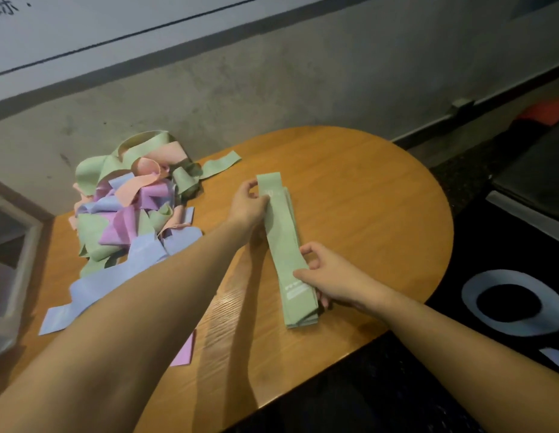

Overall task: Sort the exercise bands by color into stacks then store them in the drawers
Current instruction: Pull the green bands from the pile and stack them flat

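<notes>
A stack of green bands (283, 242) lies lengthwise on the round wooden table (365, 201). My left hand (248, 203) pinches the top green band near its far end. My right hand (331, 278) holds the stack's right edge near its near end, thumb on top. A tangled pile of green, pink, purple and blue bands (131, 207) sits at the table's left. Loose blue bands (93, 285) trail from the pile toward me, partly under my left forearm. A purple band (184, 351) pokes out beneath that forearm.
A concrete wall (272, 98) runs behind the table. A translucent drawer unit (9, 254) stands at the left edge. On the dark floor at right lie a white ring-shaped object (509, 303) and a dark box (534, 182).
</notes>
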`<state>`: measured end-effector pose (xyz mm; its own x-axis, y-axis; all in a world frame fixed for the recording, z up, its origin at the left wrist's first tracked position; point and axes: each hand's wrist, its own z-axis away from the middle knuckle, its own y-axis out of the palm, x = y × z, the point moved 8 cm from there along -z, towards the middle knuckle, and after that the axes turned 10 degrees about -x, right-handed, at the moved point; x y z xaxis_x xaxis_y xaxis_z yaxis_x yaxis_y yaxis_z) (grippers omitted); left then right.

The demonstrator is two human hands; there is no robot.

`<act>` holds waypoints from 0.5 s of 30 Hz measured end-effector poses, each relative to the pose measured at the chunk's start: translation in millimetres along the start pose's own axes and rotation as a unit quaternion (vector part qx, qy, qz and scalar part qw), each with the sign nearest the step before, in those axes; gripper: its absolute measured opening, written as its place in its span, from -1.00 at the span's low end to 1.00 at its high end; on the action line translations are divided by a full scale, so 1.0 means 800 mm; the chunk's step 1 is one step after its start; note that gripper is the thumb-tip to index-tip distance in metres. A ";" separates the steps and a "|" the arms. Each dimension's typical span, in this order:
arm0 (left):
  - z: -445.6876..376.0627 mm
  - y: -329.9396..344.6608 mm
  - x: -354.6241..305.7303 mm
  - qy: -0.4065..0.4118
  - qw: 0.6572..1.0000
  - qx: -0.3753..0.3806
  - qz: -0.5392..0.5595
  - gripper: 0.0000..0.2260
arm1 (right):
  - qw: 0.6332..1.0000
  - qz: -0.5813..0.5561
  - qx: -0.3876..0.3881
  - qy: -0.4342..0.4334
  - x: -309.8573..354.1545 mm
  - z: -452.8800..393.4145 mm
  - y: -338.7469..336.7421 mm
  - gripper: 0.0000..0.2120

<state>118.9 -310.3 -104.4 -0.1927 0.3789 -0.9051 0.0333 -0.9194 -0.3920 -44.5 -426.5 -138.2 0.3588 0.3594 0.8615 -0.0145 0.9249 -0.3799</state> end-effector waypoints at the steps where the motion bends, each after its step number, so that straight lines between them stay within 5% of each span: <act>1: -0.003 0.002 0.002 0.004 1.000 0.003 -0.008 -0.63 | 1.000 0.027 0.005 -0.001 -0.001 -0.002 0.000 -0.71; 6: -0.013 0.013 0.012 0.040 0.997 0.031 -0.064 -0.65 | 0.981 0.189 0.003 -0.049 -0.002 -0.009 -0.008 -0.84; 15: -0.031 0.021 0.025 0.052 0.992 0.014 -0.112 -0.56 | 0.932 0.342 -0.008 -0.118 0.007 -0.003 -0.016 -0.71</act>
<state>140.2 -315.4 -133.2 -0.0896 0.5812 -0.8088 -0.0270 -0.8132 -0.5814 -40.3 -436.8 -129.0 0.0545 0.8836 0.4650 -0.1491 0.4676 -0.8713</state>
